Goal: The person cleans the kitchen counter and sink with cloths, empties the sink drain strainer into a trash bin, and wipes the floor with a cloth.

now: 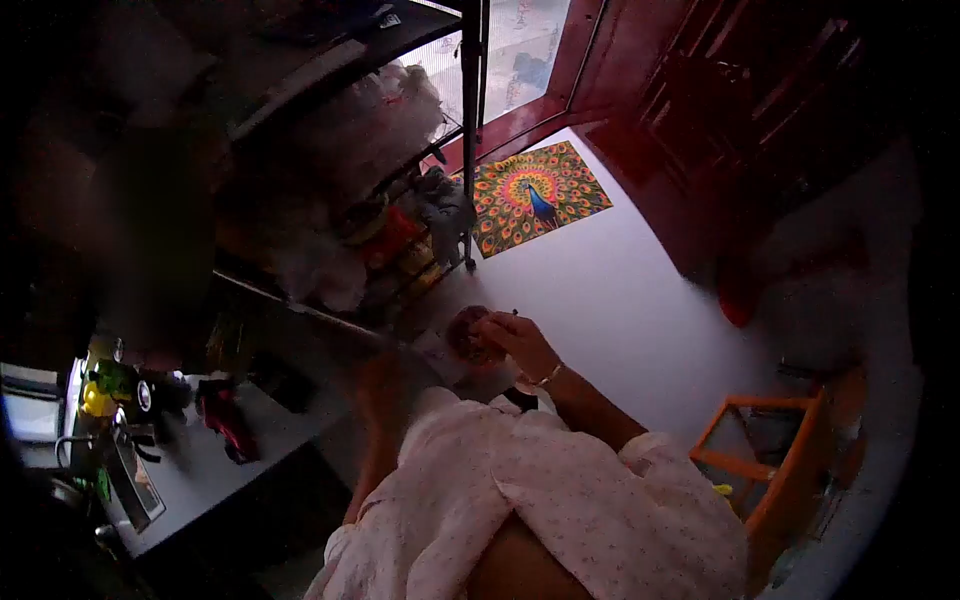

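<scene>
My right hand point(515, 340) is in the middle of the view, its fingers curled together in a pinch, with a bracelet at the wrist. What the fingers hold, if anything, is too small and dark to name. Right beside and partly under those fingers is a roundish dark red thing point(467, 335) whose kind I cannot make out. My left hand point(378, 385) is a dim, blurred shape to the left, near the edge of a shelf; its fingers do not show clearly.
A peacock-patterned mat point(545, 195) lies on the pale floor point(600, 300) by the doorway. A dark shelf rack point(469, 130) with bags stands at the upper left. Cluttered white counter point(200, 490) at lower left; orange-framed stand point(760, 470) at lower right.
</scene>
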`<control>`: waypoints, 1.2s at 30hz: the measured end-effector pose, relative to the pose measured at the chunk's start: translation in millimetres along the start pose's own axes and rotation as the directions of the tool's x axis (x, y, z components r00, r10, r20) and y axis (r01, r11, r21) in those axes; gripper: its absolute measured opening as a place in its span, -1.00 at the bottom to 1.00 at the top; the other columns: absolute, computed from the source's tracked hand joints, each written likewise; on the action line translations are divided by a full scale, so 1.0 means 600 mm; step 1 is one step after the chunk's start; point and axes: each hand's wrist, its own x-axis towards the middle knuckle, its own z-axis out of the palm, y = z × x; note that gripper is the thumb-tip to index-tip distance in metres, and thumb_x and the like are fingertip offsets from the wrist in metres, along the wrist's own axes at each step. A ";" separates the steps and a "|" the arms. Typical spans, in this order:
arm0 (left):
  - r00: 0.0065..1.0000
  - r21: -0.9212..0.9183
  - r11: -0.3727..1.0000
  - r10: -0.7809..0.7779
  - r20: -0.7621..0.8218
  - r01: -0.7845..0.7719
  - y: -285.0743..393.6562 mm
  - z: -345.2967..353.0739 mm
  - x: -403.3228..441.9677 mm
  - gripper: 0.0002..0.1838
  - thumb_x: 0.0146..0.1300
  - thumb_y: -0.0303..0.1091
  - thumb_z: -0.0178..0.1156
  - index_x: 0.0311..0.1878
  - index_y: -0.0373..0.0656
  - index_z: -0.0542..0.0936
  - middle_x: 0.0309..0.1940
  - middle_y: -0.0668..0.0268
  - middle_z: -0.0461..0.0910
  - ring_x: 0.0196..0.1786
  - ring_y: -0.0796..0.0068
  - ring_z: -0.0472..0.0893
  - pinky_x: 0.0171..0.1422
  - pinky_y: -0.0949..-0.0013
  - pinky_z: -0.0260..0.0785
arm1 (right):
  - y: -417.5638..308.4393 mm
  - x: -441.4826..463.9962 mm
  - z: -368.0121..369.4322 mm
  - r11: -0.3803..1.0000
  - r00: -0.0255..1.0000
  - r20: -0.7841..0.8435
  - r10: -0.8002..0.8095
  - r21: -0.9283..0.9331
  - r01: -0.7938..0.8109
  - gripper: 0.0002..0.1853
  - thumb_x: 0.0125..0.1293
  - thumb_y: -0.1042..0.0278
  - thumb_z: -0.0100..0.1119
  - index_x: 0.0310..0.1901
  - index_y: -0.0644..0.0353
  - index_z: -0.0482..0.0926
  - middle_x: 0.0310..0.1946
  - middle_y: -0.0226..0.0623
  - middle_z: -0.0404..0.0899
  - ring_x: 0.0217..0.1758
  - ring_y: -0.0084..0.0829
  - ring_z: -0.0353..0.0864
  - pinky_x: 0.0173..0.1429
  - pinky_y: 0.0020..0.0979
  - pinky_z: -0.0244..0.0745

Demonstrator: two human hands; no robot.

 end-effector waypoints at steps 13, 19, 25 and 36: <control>0.883 -0.210 0.893 -0.309 0.354 0.397 0.237 0.168 0.011 -0.84 0.40 -0.46 0.10 -0.05 -0.19 0.62 -0.20 0.26 0.62 -0.16 0.38 0.60 -0.05 0.32 0.46 | 0.020 -0.050 -0.179 0.856 0.882 -0.058 0.468 0.279 -0.436 -0.71 0.46 0.15 0.10 -0.09 0.21 0.64 -0.39 -0.42 0.59 -0.48 -0.64 0.45 -0.39 -0.55 0.36; 0.934 -0.046 0.983 -0.156 0.321 0.180 0.163 0.165 0.054 -0.79 0.41 -0.30 0.11 -0.06 -0.18 0.64 -0.17 0.21 0.64 -0.11 0.31 0.62 -0.01 0.29 0.46 | 0.000 0.054 -0.166 0.915 0.940 -0.028 0.340 0.241 -0.324 -0.72 0.49 0.22 0.06 -0.09 0.27 0.64 -0.40 -0.41 0.59 -0.50 -0.62 0.46 -0.39 -0.54 0.36; 0.912 -0.111 0.918 -0.353 0.209 0.380 0.103 0.174 0.070 -0.74 0.40 -0.22 0.14 -0.04 -0.19 0.65 -0.14 0.15 0.63 -0.08 0.23 0.62 0.05 0.23 0.46 | -0.133 0.268 -0.235 0.986 0.973 -0.230 0.003 0.164 0.036 -0.68 0.47 0.11 0.06 -0.15 0.20 0.65 -0.46 -0.46 0.54 -0.52 -0.66 0.41 -0.44 -0.55 0.29; 0.862 -0.392 0.827 -0.487 -0.140 0.403 -0.046 0.449 0.187 -0.81 0.38 -0.35 0.17 -0.04 -0.24 0.60 -0.34 0.33 0.58 -0.30 0.55 0.53 -0.20 0.37 0.45 | -0.507 0.742 -0.346 0.727 0.725 0.155 -0.672 -0.050 0.685 -0.74 0.46 0.27 0.10 -0.09 0.32 0.63 -0.38 -0.40 0.55 -0.41 -0.64 0.44 -0.30 -0.55 0.34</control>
